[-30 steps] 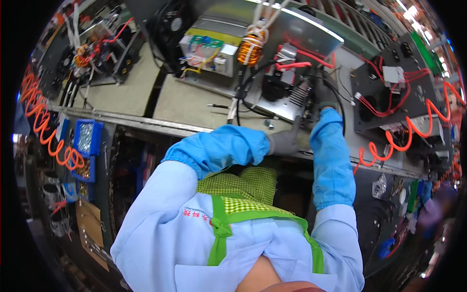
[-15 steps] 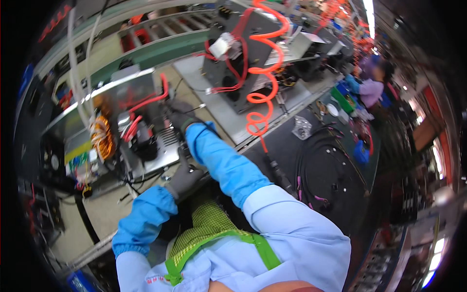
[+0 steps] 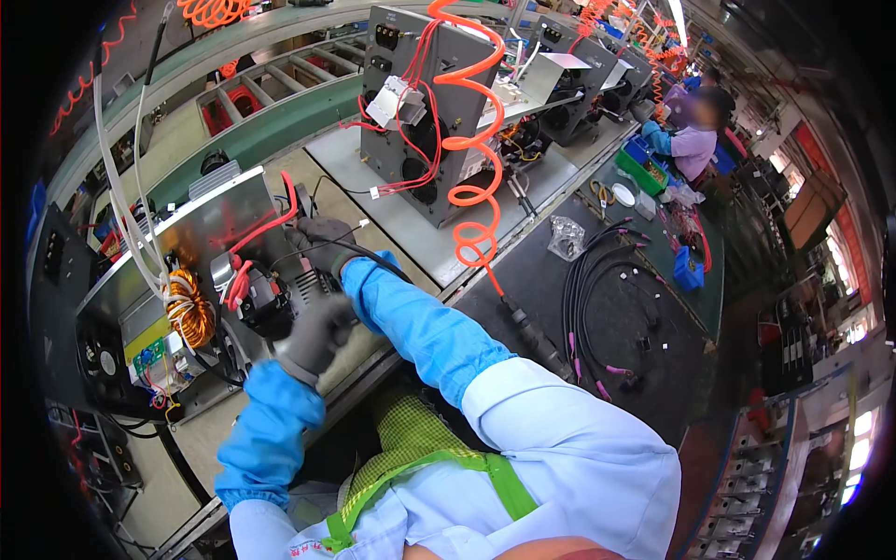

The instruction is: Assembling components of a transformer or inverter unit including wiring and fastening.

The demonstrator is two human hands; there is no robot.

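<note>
Both my hands wear dark grey gloves and blue sleeve covers, at the near right end of an open metal chassis (image 3: 224,210) on the bench. My left hand (image 3: 319,336) is curled by the chassis's near edge; whatever it holds is hidden. Farther back, my right hand (image 3: 325,241) has its fingers bent at the chassis's right end, beside a thick red cable (image 3: 287,201). A thin black wire with a white connector (image 3: 363,224) passes over that glove. Inside the chassis sit a copper-wound coil (image 3: 191,310), a black component (image 3: 269,310) and a small green circuit board (image 3: 147,357).
Right of the chassis stands a dark panelled unit (image 3: 383,154) with red wires. An orange coiled air hose (image 3: 476,196) hangs to a black tool (image 3: 534,331). Black cables (image 3: 571,299) lie on the dark mat, near a clear plastic bag (image 3: 567,238). A co-worker (image 3: 691,140) is farther right.
The view has shifted, so the bench things sit differently in it. My left hand has gone from thumb spread at the chassis edge to curled. My right hand stays at the chassis's right end.
</note>
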